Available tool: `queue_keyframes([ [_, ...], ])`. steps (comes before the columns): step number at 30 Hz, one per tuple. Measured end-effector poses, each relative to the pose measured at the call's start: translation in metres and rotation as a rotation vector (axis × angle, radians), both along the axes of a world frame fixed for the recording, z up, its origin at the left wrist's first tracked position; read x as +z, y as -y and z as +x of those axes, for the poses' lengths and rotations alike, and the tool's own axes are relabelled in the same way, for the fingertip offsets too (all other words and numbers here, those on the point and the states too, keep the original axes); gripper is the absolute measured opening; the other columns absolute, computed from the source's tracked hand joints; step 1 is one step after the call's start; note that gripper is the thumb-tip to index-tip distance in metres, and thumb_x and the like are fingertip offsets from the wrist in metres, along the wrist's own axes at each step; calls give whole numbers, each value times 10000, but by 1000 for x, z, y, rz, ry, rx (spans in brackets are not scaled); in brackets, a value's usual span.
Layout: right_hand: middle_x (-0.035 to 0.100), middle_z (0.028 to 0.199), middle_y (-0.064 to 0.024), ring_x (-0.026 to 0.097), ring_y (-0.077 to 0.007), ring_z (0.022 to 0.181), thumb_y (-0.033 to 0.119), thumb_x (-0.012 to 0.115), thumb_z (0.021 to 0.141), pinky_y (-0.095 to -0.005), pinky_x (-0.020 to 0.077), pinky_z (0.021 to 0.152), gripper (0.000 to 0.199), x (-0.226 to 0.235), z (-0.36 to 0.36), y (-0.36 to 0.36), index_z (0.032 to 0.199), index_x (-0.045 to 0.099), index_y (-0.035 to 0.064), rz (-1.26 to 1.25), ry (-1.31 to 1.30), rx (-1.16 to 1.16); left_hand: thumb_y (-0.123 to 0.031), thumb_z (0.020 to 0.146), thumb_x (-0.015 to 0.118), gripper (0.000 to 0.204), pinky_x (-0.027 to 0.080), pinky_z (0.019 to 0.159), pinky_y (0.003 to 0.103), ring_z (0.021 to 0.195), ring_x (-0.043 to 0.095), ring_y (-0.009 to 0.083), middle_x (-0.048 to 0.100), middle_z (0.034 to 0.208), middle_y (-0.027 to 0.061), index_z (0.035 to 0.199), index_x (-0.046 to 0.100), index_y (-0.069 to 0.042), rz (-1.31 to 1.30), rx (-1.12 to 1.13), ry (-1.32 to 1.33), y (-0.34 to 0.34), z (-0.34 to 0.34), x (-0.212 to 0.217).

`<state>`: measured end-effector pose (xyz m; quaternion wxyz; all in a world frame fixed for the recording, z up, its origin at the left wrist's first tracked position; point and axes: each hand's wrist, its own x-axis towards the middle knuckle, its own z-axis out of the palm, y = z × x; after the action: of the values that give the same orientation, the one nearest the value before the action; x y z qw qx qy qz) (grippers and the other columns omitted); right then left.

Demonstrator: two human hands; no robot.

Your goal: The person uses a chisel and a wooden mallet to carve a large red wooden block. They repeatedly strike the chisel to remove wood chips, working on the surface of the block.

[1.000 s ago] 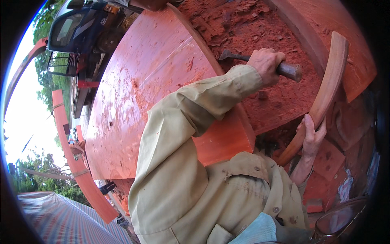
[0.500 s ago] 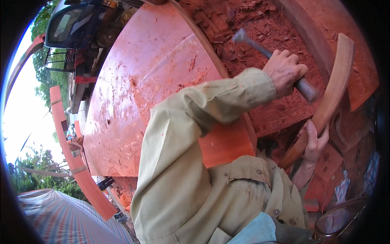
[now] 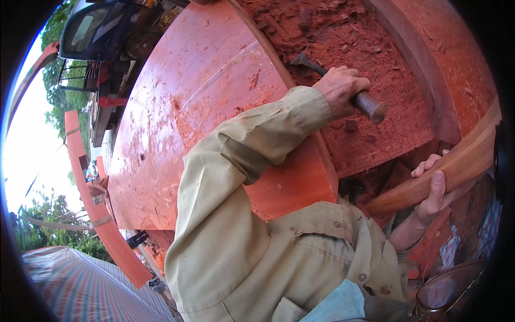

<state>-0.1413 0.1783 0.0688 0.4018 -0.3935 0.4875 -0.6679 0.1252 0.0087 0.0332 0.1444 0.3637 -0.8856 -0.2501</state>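
Left hand [image 3: 343, 88] fingers clamped round hammer [image 3: 343, 86], right hand [image 3: 434, 188] gripping half-hidden curved plank [image 3: 456, 166].

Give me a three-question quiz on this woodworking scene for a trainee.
1. True or false: the left hand grips a tool.
2. What does the right hand hold? A) curved plank B) rope C) bucket
3. Fill in: red wood ____ lie inside the hollowed log.
Key: 1 true; 2 A; 3 chips.
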Motion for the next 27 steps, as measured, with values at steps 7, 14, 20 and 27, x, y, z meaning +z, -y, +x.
queue_keyframes([
  [7,698,1159,-175,708,-276,1021,105,811,911,-398,575,898,538,-34,55,16,1361,561,-52,297,-545,321,-120,713,819,339,515,894,510,1034,643,388,662,1005,134,1025,687,-119,-116,-2,-106,10,11,-17],
  [14,639,996,-147,644,-224,790,131,745,957,-361,574,767,535,-23,34,-2,1385,505,-81,119,-159,78,-108,665,869,452,514,926,511,1064,634,411,650,1048,149,1071,671,-110,-75,150,-50,4,-2,-8],
  [20,607,947,-169,601,-205,739,181,684,986,-348,557,689,627,-6,31,4,1434,393,-148,50,-48,-17,-97,669,860,436,518,912,520,1054,627,405,649,1048,148,1063,674,-115,-67,104,-47,0,-6,-3],
  [27,603,976,-191,606,-220,757,195,679,974,-351,555,710,650,-3,30,-1,1436,395,-162,31,-79,39,-108,708,843,370,527,920,513,1079,642,399,670,1048,135,1042,684,-112,-24,136,18,6,3,3],
])
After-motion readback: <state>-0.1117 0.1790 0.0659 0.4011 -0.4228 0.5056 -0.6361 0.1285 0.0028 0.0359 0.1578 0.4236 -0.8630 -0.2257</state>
